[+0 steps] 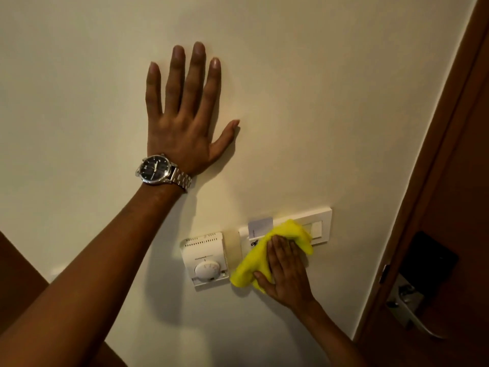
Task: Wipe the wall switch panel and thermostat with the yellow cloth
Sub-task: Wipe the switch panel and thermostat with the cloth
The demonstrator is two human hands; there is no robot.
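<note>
The right hand (284,271) is pressing the yellow cloth (267,256) flat against the wall (330,115), its grip spread rather than closed: the fingers are lying side by side over the bunched fabric and the thumb is reaching out to the left across the cloth's lower edge. The cloth is covering the left and middle part of the switch panel (321,221), with a fold poking up over the panel's centre and a corner hanging down below the frame. The panel's right-hand rocker switches are showing uncovered, and a small pale card (260,224) is sitting at the panel's top left. Just beside the cloth, to its left, the thermostat (205,258) with its round dial is hanging on the wall, its right edge almost touching the fabric.

Higher up and well apart, the left hand (185,120) is resting palm-down on the bare wall, fingers spread wide and holding nothing. A steel wristwatch (158,169) with a dark face is sitting on that wrist. At the right, a brown door (449,181) with a metal handle (412,311) is standing beside the wall.
</note>
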